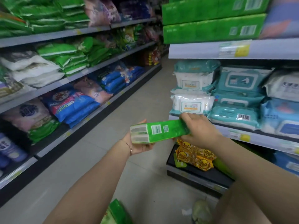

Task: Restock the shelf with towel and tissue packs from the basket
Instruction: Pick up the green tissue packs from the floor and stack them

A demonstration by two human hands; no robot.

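Note:
A long green tissue pack [161, 130] with a barcode on its side lies level between both my hands, at chest height in front of the right shelf unit. My left hand [142, 145] cups its near white end from below, fingers curled round it. My right hand [199, 130] grips its far end from above. Matching green packs [212, 32] are stacked on the top shelf at the upper right. Another green pack [118, 213] shows at the bottom edge; the basket itself is not visible.
The right shelf [242, 136] holds white and teal wipe packs [192, 102]. Yellow duck-print packs [194, 156] lie on the bottom shelf below my hands. A long shelf unit [77, 125] of green, blue and white bags lines the left. The grey floor aisle [142, 101] runs between.

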